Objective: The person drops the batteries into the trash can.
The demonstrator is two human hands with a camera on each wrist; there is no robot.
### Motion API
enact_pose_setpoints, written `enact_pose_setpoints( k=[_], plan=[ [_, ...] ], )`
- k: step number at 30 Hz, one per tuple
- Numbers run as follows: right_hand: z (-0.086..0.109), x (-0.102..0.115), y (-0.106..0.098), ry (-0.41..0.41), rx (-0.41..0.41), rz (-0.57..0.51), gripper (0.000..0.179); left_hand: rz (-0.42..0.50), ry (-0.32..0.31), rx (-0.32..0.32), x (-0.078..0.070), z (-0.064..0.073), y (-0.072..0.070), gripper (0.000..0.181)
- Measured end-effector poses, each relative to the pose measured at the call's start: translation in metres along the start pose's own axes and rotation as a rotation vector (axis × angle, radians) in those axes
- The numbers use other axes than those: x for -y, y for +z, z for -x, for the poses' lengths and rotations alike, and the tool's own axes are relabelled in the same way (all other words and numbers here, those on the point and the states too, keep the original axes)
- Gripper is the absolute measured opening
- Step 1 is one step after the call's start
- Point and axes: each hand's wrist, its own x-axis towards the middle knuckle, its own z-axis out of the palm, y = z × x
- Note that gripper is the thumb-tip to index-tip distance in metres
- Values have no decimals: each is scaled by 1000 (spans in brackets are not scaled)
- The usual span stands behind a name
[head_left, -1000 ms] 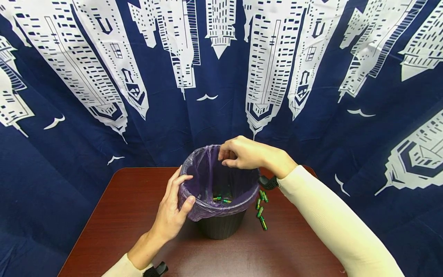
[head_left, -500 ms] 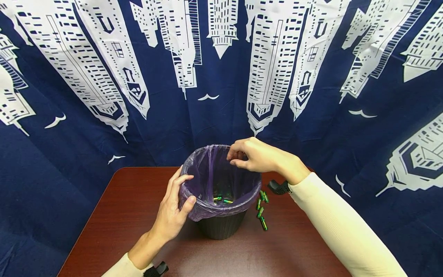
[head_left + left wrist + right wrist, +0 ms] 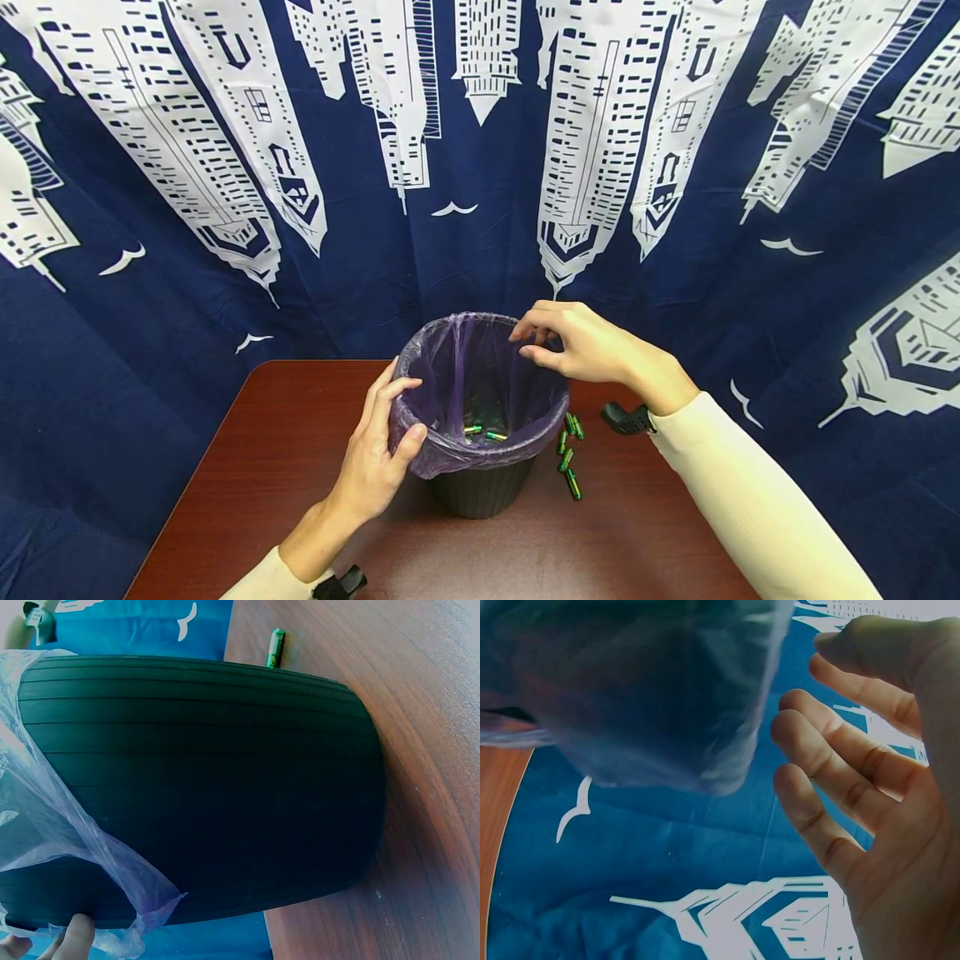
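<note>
A black ribbed trash can (image 3: pixel 483 492) stands upright, lined with a translucent purple bag (image 3: pixel 442 454) folded over its rim. My left hand (image 3: pixel 375 454) grips the can's left rim, thumb and index finger reaching over the edge. My right hand (image 3: pixel 581 342) hovers over the right side of the rim; in the right wrist view its loosely bent fingers (image 3: pixel 810 746) hold nothing and are apart from the bag. A few green batteries (image 3: pixel 495 436) lie at the bottom inside the bag. Several more green batteries (image 3: pixel 573 483) lie on the table right of the can.
The can stands on a reddish-brown wooden table (image 3: pixel 285 433). Behind the table hangs a dark blue curtain (image 3: pixel 360 300) printed with white upside-down buildings and birds. A black band (image 3: pixel 630 418) sits on the right wrist, another (image 3: pixel 341 583) on the left.
My right hand has moved to the right, from over the can's opening toward its right rim. The left hand stays on the rim, and the batteries have not moved.
</note>
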Motion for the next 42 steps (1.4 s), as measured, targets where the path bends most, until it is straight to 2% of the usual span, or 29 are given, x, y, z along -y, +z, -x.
enact_pose_setpoints(
  k=[10,22,27,32,36,42],
  plan=[
    [27,-21,2,40,-88,0,23,10,15,-6,1,0,1,64],
    [64,-55,16,172,-125,-29,31,4,3,-1,1,0,0,64],
    [80,-68,34,200,-115,-54,31,-6,-6,3,0,-1,0,64],
    [97,-82,55,257,-65,-97,30,-9,-5,0,0,-1,0,64],
    [111,-92,76,289,-32,-130,32,-9,-2,-2,0,-1,0,65],
    [131,-102,110,297,24,-203,30,-16,0,-4,0,0,-1,65]
  ],
)
